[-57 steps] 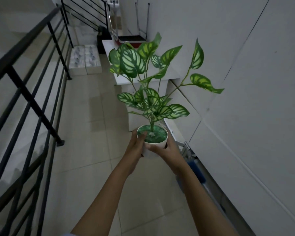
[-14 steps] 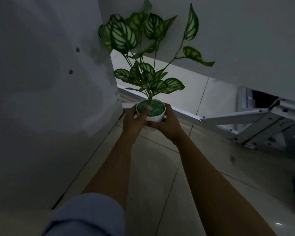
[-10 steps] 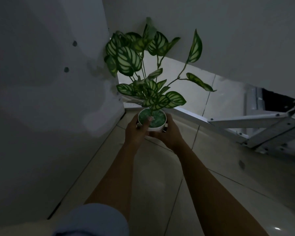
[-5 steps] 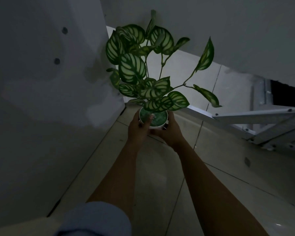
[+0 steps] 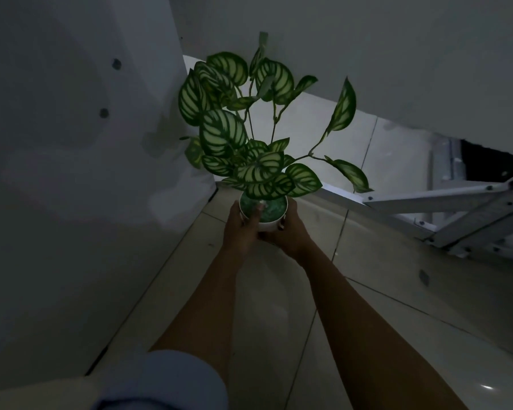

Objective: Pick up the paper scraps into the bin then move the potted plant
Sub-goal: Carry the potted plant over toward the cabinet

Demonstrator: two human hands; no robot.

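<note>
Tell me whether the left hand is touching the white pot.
Touching. The head view shows the left hand wrapped around the white pot, thumb lying over its rim.

Dim indoor corner, prob. a home or office hallway, glossy tiled floor, plain white walls at 9 and 12 o'clock, white metal frame at 3 o'clock

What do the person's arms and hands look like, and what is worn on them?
Both forearms are bare. The left arm wears a light blue sleeve, pushed up near the elbow. No sleeve shows on the right arm. Left hand and right hand show no gloves; jewellery cannot be told in the dim light.
</note>
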